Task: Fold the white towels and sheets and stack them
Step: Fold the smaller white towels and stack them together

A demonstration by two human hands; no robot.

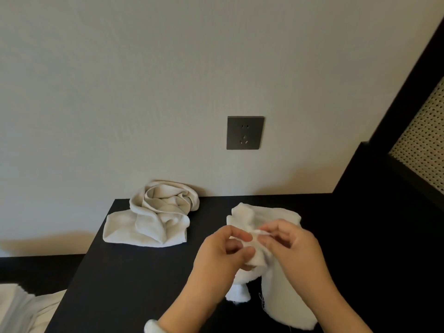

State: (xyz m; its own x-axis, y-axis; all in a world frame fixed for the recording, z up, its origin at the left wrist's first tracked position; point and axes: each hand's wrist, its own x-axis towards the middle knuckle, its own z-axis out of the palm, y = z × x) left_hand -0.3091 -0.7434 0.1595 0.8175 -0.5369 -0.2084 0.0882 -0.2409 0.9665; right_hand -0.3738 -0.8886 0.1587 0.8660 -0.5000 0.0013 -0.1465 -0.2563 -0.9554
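While left hand (pixel 219 257), right hand (pixel 296 251) pinch towel (pixel 274 299) edge, crumpled cloth (pixel 153 218) well apart.

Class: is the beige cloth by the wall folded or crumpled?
Crumpled: the beige cloth lies bunched in loose twists on the table.

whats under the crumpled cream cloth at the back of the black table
The crumpled cream cloth lies directly on the black tabletop, by the pale wall. Whether anything sits beneath its folds is covered and cannot be told.
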